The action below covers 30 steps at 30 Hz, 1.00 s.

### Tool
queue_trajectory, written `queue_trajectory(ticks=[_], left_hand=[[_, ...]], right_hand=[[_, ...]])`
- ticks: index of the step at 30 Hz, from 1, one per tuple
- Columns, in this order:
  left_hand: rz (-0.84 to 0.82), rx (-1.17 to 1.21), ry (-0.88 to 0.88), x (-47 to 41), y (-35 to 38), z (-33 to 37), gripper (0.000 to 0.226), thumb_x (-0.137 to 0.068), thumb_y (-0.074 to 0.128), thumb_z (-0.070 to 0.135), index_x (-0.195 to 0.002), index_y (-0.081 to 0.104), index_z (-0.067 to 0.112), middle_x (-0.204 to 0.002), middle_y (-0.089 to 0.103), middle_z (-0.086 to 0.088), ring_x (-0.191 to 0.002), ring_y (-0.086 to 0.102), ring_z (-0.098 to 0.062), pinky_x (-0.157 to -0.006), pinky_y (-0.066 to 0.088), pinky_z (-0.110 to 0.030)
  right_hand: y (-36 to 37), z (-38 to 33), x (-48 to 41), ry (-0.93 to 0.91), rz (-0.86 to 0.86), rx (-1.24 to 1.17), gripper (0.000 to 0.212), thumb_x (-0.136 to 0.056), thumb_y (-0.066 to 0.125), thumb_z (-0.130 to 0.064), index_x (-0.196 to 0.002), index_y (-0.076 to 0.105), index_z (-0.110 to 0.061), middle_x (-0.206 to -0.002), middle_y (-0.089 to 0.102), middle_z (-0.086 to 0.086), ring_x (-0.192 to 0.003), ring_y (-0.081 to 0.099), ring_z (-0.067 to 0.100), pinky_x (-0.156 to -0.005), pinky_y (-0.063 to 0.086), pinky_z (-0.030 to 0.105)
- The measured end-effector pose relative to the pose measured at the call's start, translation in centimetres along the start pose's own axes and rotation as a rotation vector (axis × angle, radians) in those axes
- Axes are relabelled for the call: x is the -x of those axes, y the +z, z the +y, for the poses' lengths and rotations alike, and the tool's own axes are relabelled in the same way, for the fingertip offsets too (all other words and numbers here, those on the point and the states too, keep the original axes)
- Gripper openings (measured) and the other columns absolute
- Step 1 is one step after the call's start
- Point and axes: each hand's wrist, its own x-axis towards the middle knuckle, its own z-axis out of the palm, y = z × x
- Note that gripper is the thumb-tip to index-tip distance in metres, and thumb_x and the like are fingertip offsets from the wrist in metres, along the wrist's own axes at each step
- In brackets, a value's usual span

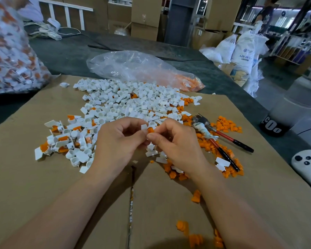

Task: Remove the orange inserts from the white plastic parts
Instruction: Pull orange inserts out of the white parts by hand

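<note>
Both curled: left hand [118, 139] pinches white part [144, 127], right hand [176, 141] pinches its orange insert [150, 130].

Two hands [118, 141] [176, 146], one pliers [204, 129], two plastic bags [142, 69] [9, 51].

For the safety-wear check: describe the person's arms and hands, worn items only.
Nothing is worn. The left hand and right hand are ungloved, with no rings on the visible fingers. The left forearm and right forearm are bare to the frame's lower edge: no sleeves, watch, bracelet or markings.
</note>
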Motion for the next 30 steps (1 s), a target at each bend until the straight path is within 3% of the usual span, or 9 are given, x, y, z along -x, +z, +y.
queue_trajectory(ticks=[4, 6, 8, 13, 17, 22, 25, 30], left_hand=[[-0.047, 0.096, -0.048, -0.08, -0.28, 0.38, 0.017, -0.077, 0.066, -0.005, -0.078, 0.068, 0.011, -0.056, 0.066, -0.002, -0.048, 0.061, -0.012, -0.050, 0.052, -0.019], [-0.081, 0.105, -0.046, -0.05, -0.34, 0.53, 0.018, -0.076, 0.066, -0.007, -0.077, 0.069, 0.011, -0.055, 0.066, -0.003, -0.047, 0.061, -0.011, -0.049, 0.051, -0.018], [-0.091, 0.095, -0.033, -0.03, -0.29, 0.60, 0.020, -0.076, 0.066, -0.008, -0.074, 0.070, 0.011, -0.053, 0.065, -0.003, -0.046, 0.059, -0.010, -0.049, 0.050, -0.017], [-0.046, 0.046, -0.018, -0.05, -0.07, 0.60, 0.024, -0.074, 0.066, -0.010, -0.070, 0.068, 0.013, -0.052, 0.065, -0.003, -0.045, 0.060, -0.009, -0.047, 0.050, -0.016], [-0.015, 0.087, -0.045, 0.13, 0.00, 0.63, 0.025, -0.073, 0.066, -0.011, -0.069, 0.067, 0.013, -0.051, 0.065, 0.000, -0.043, 0.060, -0.008, -0.045, 0.048, -0.015], [-0.015, 0.103, -0.060, 0.13, 0.06, 0.72, 0.024, -0.073, 0.065, -0.013, -0.069, 0.066, 0.011, -0.050, 0.064, -0.001, -0.043, 0.060, -0.009, -0.044, 0.048, -0.016], [-0.018, 0.107, -0.069, 0.05, -0.02, 0.71, 0.021, -0.072, 0.066, -0.013, -0.069, 0.065, 0.008, -0.048, 0.063, -0.002, -0.042, 0.059, -0.009, -0.044, 0.047, -0.016], [-0.064, 0.152, -0.157, -0.23, -0.43, 0.78, 0.014, -0.071, 0.066, -0.011, -0.070, 0.064, 0.002, -0.049, 0.062, -0.005, -0.042, 0.058, -0.012, -0.044, 0.047, -0.017]], right_hand=[[-0.28, -0.15, -0.22, 0.085, -0.010, -0.196, 0.028, -0.077, 0.071, -0.023, -0.089, 0.053, -0.041, -0.088, 0.060, -0.019, -0.082, 0.061, -0.003, -0.072, 0.051, 0.014], [-0.28, -0.21, -0.18, 0.137, -0.080, -0.312, 0.029, -0.079, 0.068, -0.020, -0.097, 0.055, -0.039, -0.099, 0.063, -0.012, -0.089, 0.064, 0.004, -0.081, 0.052, 0.020], [-0.21, -0.33, -0.13, 0.147, -0.088, -0.361, 0.027, -0.080, 0.066, -0.013, -0.094, 0.060, -0.035, -0.093, 0.066, -0.005, -0.086, 0.066, 0.012, -0.083, 0.054, 0.029], [-0.14, -0.45, -0.24, 0.163, -0.077, -0.365, 0.028, -0.079, 0.067, -0.006, -0.088, 0.062, -0.032, -0.084, 0.066, -0.009, -0.082, 0.067, 0.013, -0.082, 0.055, 0.034], [-0.15, -0.59, -0.23, 0.177, -0.061, -0.337, 0.025, -0.079, 0.067, -0.006, -0.103, 0.065, -0.009, -0.089, 0.068, 0.003, -0.087, 0.067, 0.020, -0.083, 0.054, 0.040], [-0.26, -0.67, -0.21, 0.194, -0.059, -0.346, 0.029, -0.079, 0.067, -0.005, -0.108, 0.063, -0.004, -0.095, 0.068, 0.010, -0.089, 0.067, 0.023, -0.084, 0.054, 0.044], [-0.13, -0.68, -0.28, 0.189, -0.062, -0.353, 0.027, -0.079, 0.067, -0.005, -0.106, 0.064, -0.006, -0.093, 0.069, 0.008, -0.087, 0.068, 0.023, -0.083, 0.054, 0.042], [-0.35, -0.41, -0.31, 0.170, -0.086, -0.425, 0.024, -0.075, 0.070, -0.007, -0.091, 0.064, -0.024, -0.086, 0.068, 0.001, -0.081, 0.068, 0.013, -0.078, 0.056, 0.030]])
